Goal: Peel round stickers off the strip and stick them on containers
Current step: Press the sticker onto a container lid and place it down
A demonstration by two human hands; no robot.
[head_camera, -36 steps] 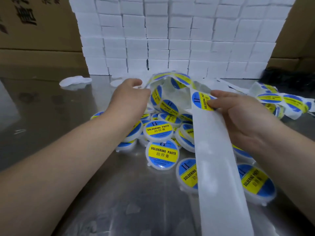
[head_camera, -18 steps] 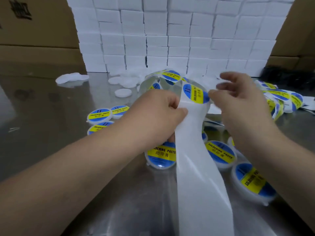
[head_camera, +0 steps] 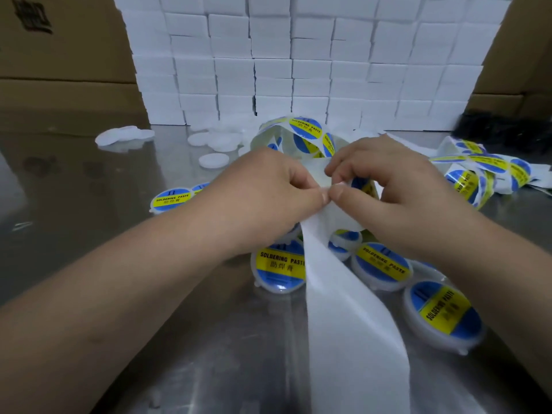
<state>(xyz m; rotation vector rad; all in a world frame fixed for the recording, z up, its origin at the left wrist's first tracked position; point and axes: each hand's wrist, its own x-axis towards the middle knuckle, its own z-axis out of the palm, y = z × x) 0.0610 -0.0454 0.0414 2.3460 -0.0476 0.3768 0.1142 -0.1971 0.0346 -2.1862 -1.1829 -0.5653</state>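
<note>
Fingers (head_camera: 324, 196) of both hands now meet thumb-to-thumb at the strip (head_camera: 337, 309), pinched narrow on it. Half a second ago the right hand (head_camera: 397, 198) was lifted with fingers spread beside the next sticker; it has since come down and closed on that spot. The left hand (head_camera: 265, 198) has kept its pinch on the backing paper at the same place.

Read: this is the peel step. The left hand anchors the backing, and the right thumb and forefinger work the sticker (head_camera: 363, 185) edge. Only a sliver of blue and yellow shows behind the right fingers, so whether it has lifted off the backing cannot be told.

Pose: both forearms come in from the bottom corners and converge at centre. The left hand is knuckles-up, curled into a tight pinch. The right hand is curled too, its fingertips folded over the strip's fold. Both hold above the surface (head_camera: 149, 294), not resting on it.

Strip: the spent bare length trails toward the viewer. The loaded part (head_camera: 307, 130) loops up behind the hands.

Containers: labelled ones (head_camera: 445, 315) cluster under and right of the hands. Plain white ones (head_camera: 213, 160) sit further back, near the white box stack (head_camera: 298, 70). Judging from that, plenty remain to label.
</note>
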